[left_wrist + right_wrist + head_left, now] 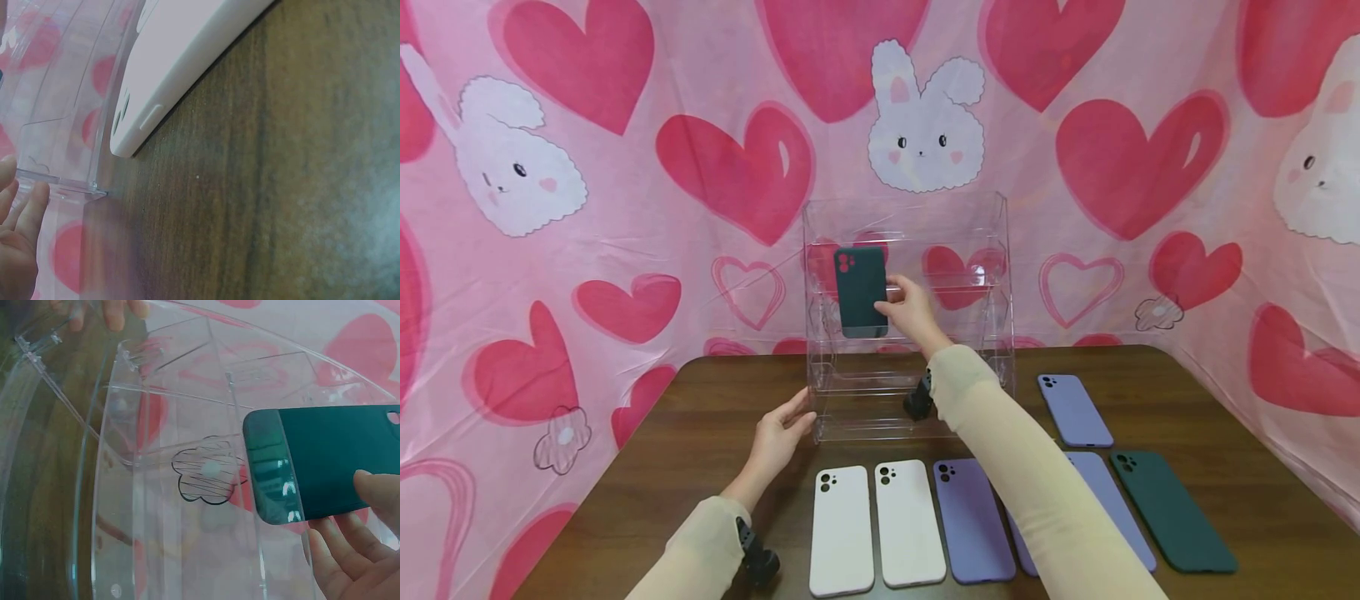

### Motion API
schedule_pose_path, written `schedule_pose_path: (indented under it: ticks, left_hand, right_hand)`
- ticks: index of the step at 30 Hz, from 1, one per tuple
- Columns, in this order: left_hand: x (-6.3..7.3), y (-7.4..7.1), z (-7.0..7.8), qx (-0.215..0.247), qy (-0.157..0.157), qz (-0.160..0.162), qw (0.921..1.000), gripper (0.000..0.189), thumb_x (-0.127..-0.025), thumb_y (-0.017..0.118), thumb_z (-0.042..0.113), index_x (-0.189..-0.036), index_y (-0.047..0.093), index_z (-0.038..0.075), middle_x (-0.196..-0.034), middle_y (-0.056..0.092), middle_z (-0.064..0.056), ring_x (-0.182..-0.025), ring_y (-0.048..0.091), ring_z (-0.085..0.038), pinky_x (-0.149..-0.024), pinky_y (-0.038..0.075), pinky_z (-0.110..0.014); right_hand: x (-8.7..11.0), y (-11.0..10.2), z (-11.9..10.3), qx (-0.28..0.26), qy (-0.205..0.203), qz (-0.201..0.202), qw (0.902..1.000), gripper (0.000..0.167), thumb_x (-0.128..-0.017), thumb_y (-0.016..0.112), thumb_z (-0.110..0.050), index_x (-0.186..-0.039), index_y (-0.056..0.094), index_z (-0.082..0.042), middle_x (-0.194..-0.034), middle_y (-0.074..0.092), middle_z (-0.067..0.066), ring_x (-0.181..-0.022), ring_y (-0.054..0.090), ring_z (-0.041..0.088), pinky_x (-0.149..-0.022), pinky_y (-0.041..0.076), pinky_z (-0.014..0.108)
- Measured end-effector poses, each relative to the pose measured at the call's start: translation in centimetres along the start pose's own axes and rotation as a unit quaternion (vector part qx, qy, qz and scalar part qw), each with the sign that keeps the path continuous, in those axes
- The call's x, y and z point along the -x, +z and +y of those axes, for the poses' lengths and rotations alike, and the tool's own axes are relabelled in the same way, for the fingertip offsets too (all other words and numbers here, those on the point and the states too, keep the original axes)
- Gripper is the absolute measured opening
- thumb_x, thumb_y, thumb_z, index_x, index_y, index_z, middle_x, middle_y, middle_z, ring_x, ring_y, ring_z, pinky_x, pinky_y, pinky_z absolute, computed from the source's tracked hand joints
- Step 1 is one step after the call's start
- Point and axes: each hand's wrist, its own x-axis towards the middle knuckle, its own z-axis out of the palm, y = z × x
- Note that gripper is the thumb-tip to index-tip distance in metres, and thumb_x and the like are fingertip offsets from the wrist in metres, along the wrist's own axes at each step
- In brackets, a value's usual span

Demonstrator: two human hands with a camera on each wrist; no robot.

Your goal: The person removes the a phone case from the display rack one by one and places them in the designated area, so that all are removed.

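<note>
My right hand (913,312) pinches a dark green phone case (861,292) by its right edge, thumb on the back and fingers behind. The case stands upright in a tier of the clear acrylic display rack (910,429), its lower end behind the tier's transparent lip, as the right wrist view also shows with the green case (331,462). My left hand (778,437) rests with extended fingers against the rack's lower left side. In the left wrist view the fingers of that left hand (22,237) touch the rack's clear edge (62,181).
Two white phone cases (842,533), purple cases (973,521) and another dark green case (1172,508) lie in a row along the front of the wooden table (640,517). One lavender case (1075,410) lies right of the rack. A pink heart-print cloth (925,217) hangs behind.
</note>
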Motion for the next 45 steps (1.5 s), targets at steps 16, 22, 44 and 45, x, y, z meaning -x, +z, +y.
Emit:
schedule_pose_path:
  ticks: [16, 22, 44, 45]
  left_hand:
    - [-0.1, 0.2, -0.2, -0.01, 0.006, 0.005, 0.9999, 0.045, -0.085, 0.062, -0.002, -0.129, 0.052, 0.0, -0.123, 0.054, -0.018, -0.107, 0.056, -0.032, -0.077, 0.053, -0.029]
    - [0.0, 0.2, 0.0, -0.004, 0.006, 0.002, 1.0, 0.044, -0.086, 0.061, -0.001, -0.129, 0.051, -0.001, -0.124, 0.053, -0.019, -0.108, 0.055, -0.032, -0.078, 0.053, -0.029]
    - [0.0, 0.0, -0.2, -0.002, 0.002, 0.001, 1.0, 0.045, -0.086, 0.06, -0.002, -0.13, 0.05, -0.001, -0.125, 0.052, -0.019, -0.109, 0.053, -0.036, -0.077, 0.053, -0.029]
    - [0.0, 0.0, -0.2, -0.002, 0.003, 0.001, 1.0, 0.044, -0.086, 0.06, -0.002, -0.13, 0.05, -0.001, -0.125, 0.052, -0.019, -0.109, 0.053, -0.035, -0.077, 0.053, -0.028]
  right_hand:
    - [0.4, -1.1, 0.6, -0.048, 0.0, 0.02, 0.9987, 0.031, -0.083, 0.067, -0.003, -0.113, 0.061, 0.0, -0.101, 0.061, 0.019, -0.091, 0.06, 0.029, -0.077, 0.054, 0.036]
    - [0.6, -2.3, 0.4, -0.048, -0.02, 0.024, 0.9984, 0.029, -0.084, 0.067, -0.005, -0.112, 0.062, -0.001, -0.1, 0.061, 0.018, -0.091, 0.06, 0.028, -0.077, 0.054, 0.035]
    - [3.6, -7.1, 0.7, -0.105, -0.031, 0.01, 0.9939, 0.034, -0.086, 0.066, -0.01, -0.118, 0.059, -0.003, -0.102, 0.062, 0.017, -0.089, 0.062, 0.027, -0.08, 0.053, 0.037]
    - [3.8, -7.3, 0.8, -0.108, -0.031, 0.009, 0.9936, 0.034, -0.086, 0.066, -0.01, -0.119, 0.059, -0.003, -0.102, 0.061, 0.018, -0.088, 0.062, 0.027, -0.08, 0.053, 0.038]
